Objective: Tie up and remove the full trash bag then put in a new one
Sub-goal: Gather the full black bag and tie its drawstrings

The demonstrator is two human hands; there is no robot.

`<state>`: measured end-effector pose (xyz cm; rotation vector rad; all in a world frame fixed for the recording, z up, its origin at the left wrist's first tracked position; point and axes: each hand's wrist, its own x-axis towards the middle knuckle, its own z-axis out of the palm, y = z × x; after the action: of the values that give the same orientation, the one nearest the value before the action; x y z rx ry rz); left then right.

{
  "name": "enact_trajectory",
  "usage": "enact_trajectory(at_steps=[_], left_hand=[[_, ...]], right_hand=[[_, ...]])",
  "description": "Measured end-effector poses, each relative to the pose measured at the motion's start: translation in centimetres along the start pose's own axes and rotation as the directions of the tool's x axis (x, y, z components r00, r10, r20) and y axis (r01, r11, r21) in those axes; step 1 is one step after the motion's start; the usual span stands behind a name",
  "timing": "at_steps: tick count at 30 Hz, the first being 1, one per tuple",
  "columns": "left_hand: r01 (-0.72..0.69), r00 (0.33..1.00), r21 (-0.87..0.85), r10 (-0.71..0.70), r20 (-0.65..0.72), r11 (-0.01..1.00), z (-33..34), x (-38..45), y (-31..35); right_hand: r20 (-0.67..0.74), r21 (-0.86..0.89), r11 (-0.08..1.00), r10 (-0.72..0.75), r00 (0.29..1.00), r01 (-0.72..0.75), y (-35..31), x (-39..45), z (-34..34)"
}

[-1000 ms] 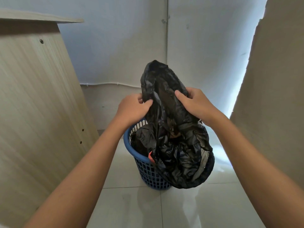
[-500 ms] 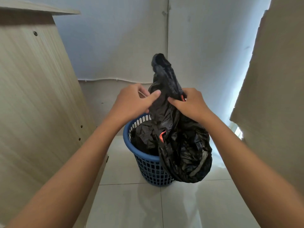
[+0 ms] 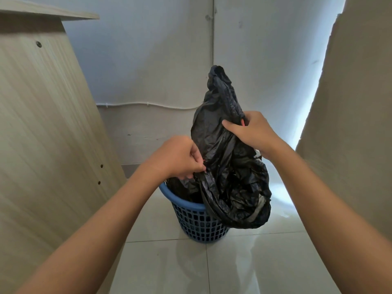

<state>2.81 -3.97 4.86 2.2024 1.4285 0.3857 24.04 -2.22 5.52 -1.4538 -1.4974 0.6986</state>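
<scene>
Both hands are gripping the black trash bag (image 3: 229,170), but they are no longer side by side. A moment ago they were close together near the top of the bag. Now the left hand (image 3: 180,159) is sitting lower, at about 8 o'clock from the right hand (image 3: 250,131), and it is pinching the bag's edge where a thin bit of red is showing (maybe a drawstring, it is too small to tell). The right hand is holding the bag higher up, with its fingers curled round the gathered plastic.

The bag is hanging mostly over the 3 o'clock side of the blue basket (image 3: 195,219), with some black plastic still down inside. The basket is standing on the tiled floor (image 3: 161,268).

It looks like the hands are pulling apart to close the bag's mouth. The knot is not made yet, and no new bag is showing.
</scene>
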Motion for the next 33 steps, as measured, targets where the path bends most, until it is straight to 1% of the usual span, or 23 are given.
enact_trajectory(at_steps=[2,4,7,11,13,15,17,19,21,23,24,26,27,28,30,31,33], left_hand=[[0.014,0.998,-0.029,-0.015,-0.064,0.999,-0.1,0.3,-0.7],[0.037,0.998,-0.059,-0.041,-0.056,0.998,0.0,0.4,-1.0],[0.033,0.999,-0.149,-0.038,-0.032,0.988,0.2,0.4,-0.9],[0.016,0.996,-0.229,-0.037,-0.086,0.973,-1.6,0.3,-0.9],[-0.014,0.99,-0.302,-0.03,-0.138,0.953,-2.9,0.1,-0.8],[-0.058,0.97,-0.399,-0.042,-0.238,0.915,-3.9,0.1,-0.5],[-0.094,0.943,-0.528,-0.094,-0.319,0.844,-4.6,0.4,0.1],[-0.108,0.921,-0.623,-0.158,-0.355,0.774,-5.1,0.9,0.7],[-0.124,0.901,-0.695,-0.213,-0.379,0.709,-5.5,1.3,1.1],[-0.148,0.873,-0.735,-0.262,-0.411,0.662,-5.9,1.6,1.1],[-0.158,0.861,-0.75,-0.282,-0.423,0.642,-6.1,1.6,0.9],[-0.169,0.848,-0.785,-0.317,-0.424,0.596,-6.5,1.6,0.5],[-0.169,0.842,-0.79,-0.331,-0.427,0.589,-6.7,1.5,0.5],[-0.166,0.829,-0.778,-0.341,-0.443,0.606,-6.9,1.4,0.4],[-0.151,0.787,-0.705,-0.348,-0.51,0.692,-7.5,1.0,0.1],[-0.139,0.763,-0.651,-0.338,-0.551,0.746,-7.9,0.8,-0.1],[-0.103,0.707,-0.487,-0.28,-0.65,0.868,-8.7,0.2,-0.7]], right_hand=[[0.001,0.024,1.0,0.002,1.0,-0.002,-0.2,0.0,-0.2],[-0.013,0.026,1.0,0.011,1.0,-0.011,-0.2,0.0,-0.3],[-0.023,0.023,1.0,0.019,1.0,-0.019,-0.2,-0.2,-0.3],[-0.046,-0.032,0.999,-0.013,0.999,0.011,-0.6,-0.5,-0.9],[-0.011,-0.035,0.999,-0.023,1.0,0.023,-1.2,-0.5,-1.3],[0.063,0.0,0.999,-0.043,0.997,0.043,-1.9,-0.6,-1.6],[0.157,0.057,0.997,-0.058,0.986,0.049,-2.9,-0.9,-1.8],[0.218,0.08,0.995,-0.07,0.973,0.053,-3.7,-1.0,-2.0],[0.248,0.071,0.995,-0.079,0.966,0.064,-4.3,-1.0,-2.2],[0.237,0.006,0.996,-0.089,0.967,0.09,-4.8,-1.1,-2.4],[0.206,-0.06,0.991,-0.108,0.973,0.122,-5.1,-1.2,-2.5],[0.098,-0.234,0.954,-0.168,0.981,0.187,-5.3,-1.3,-2.8],[0.048,-0.296,0.934,-0.195,0.98,0.2,-5.4,-1.3,-3.1],[0.01,-0.329,0.923,-0.209,0.978,0.201,-5.5,-1.4,-3.5],[-0.051,-0.36,0.915,-0.215,0.975,0.183,-5.7,-1.5,-4.4],[-0.077,-0.371,0.912,-0.218,0.973,0.175,-6.0,-1.7,-5.0],[-0.137,-0.374,0.912,-0.235,0.962,0.17,-6.6,-2.1,-6.0]])
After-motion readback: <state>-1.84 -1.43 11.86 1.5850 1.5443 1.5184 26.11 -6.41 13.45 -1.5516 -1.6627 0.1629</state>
